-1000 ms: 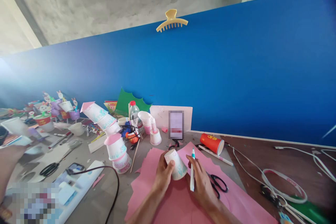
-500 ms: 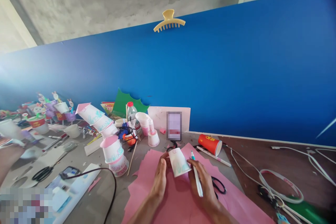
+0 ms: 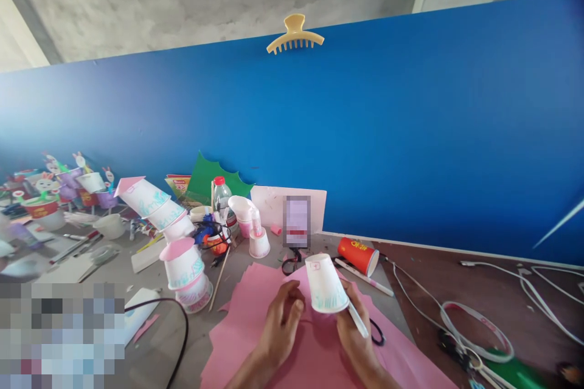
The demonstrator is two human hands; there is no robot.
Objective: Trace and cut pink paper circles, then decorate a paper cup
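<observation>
A white paper cup [image 3: 325,284] with turquoise marks near its rim and a small pink drawing near its base is upside down and slightly tilted above the pink paper [image 3: 246,322]. My right hand [image 3: 356,325] holds the cup from its right side, with a white marker [image 3: 358,320] between the fingers. Just left of the cup, my left hand [image 3: 283,319] has its fingers curled and apart, holding nothing. Part of the right hand's fingers is hidden behind the cup.
Decorated cup stacks [image 3: 185,273] stand left of the paper. A red cup [image 3: 358,256] lies behind on the right, beside another marker [image 3: 365,276]. White cables [image 3: 426,298] spread at the right. A blue panel [image 3: 387,134] rises behind. A black cable crosses at the lower left.
My left hand has come off the cup. The cup has moved slightly right and is held by my right hand. The view has shifted a little, and the arm at the left edge is gone.
</observation>
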